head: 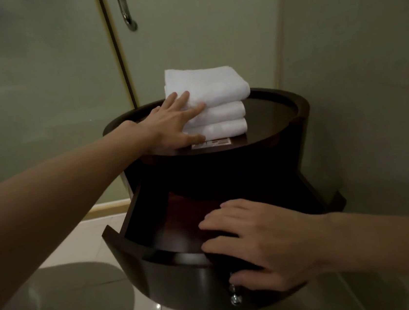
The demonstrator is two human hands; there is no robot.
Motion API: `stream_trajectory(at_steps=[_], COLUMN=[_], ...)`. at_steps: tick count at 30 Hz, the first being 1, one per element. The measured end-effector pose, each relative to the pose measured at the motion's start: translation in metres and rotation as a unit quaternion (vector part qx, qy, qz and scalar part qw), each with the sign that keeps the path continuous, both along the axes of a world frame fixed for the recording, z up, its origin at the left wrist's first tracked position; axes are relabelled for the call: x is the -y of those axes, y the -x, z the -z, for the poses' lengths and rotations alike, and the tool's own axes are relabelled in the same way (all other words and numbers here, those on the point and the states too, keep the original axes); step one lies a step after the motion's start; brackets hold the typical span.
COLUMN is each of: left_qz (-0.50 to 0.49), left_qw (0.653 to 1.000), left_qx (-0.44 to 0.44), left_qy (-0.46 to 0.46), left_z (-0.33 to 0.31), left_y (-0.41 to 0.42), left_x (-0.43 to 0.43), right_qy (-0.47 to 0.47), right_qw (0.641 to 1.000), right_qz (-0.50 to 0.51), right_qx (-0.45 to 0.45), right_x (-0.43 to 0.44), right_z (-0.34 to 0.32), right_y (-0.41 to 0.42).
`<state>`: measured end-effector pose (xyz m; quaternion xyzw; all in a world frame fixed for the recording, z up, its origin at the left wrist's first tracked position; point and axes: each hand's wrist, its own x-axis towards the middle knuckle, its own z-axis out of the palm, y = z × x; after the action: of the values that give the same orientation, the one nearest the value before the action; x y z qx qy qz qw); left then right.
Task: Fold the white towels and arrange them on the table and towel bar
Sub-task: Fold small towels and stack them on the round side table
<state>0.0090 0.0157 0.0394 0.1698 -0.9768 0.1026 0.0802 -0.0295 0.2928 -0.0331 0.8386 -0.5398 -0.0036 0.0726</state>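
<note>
Three folded white towels (214, 102) lie stacked on the round dark wooden table (275, 113), toward its back left. My left hand (173, 122) lies flat against the left side of the stack, fingers straight across the top towel's edge and the thumb low by the bottom towel. My right hand (262, 245) rests over the front rim of the table's pulled-out drawer (160, 269), fingers spread inside it and the thumb down on the front near the metal knob (235, 299). The drawer looks empty where visible.
A small printed card (212, 143) lies on the tabletop in front of the stack. Behind stands a frosted glass door with a metal handle (126, 10). A wall closes the right side. A toilet lid (70, 305) sits low left on the tiled floor.
</note>
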Motion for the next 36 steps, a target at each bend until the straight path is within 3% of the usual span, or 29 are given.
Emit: stream_trajectory(at_steps=[26,36], left_qz=[0.004,0.010], left_qw=[1.000,1.000], left_qx=[-0.001,-0.008], left_qy=[0.004,-0.002], left_z=[0.001,-0.001], left_y=[0.001,0.000], left_x=[-0.002,0.002], right_qy=[0.041,0.114], right_qw=[0.999,0.993], right_qz=[-0.026,0.002], right_qx=[0.004,-0.028], right_x=[0.014,0.037], right_z=[0.008,0.013], right_y=[0.015,0.036])
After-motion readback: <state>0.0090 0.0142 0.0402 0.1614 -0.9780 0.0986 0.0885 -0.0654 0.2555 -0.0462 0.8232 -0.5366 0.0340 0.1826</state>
